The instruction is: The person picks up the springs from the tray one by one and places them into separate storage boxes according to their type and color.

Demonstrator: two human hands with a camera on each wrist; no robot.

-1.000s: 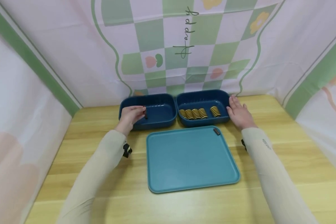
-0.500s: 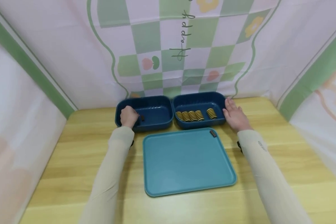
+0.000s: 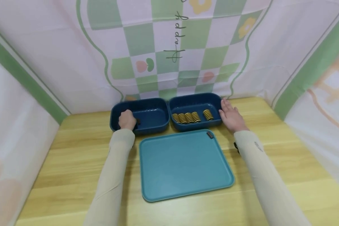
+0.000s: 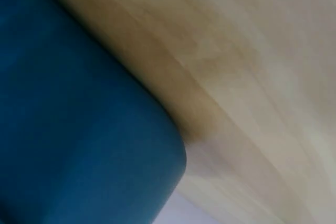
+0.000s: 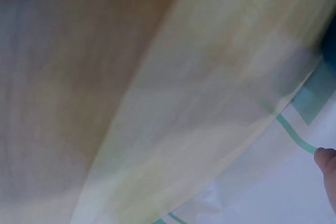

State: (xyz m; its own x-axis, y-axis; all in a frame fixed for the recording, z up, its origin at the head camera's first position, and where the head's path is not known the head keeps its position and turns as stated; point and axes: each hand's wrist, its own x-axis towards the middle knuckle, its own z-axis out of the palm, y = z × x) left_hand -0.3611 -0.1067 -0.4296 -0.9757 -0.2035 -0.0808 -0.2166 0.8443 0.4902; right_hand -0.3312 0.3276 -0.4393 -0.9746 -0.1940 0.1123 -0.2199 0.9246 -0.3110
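My left hand (image 3: 127, 120) reaches down into the left end of the left blue box (image 3: 154, 129), its back facing up and its fingertips hidden. A small dark brown piece (image 3: 138, 121) shows on the box floor right beside the fingers; I cannot tell whether they hold anything. The right hand (image 3: 231, 116), fingers straight, lies against the outer right end of the right blue box (image 3: 186, 127). Inside that box several yellow-and-black ridged stacks (image 3: 188, 118) stand in a row, and one more stack (image 3: 207, 115) sits apart to their right.
In front of the boxes lies a teal tray (image 3: 186, 166) with a small brown ridged strip (image 3: 210, 135) at its far right corner. A patterned cloth (image 3: 169, 47) hangs directly behind the boxes. Wooden table surface (image 3: 73, 175) extends on both sides.
The left hand has lowered into the left box; one second ago it pinched a small brown piece above it. The right hand stays at its box. The head view has shifted slightly.
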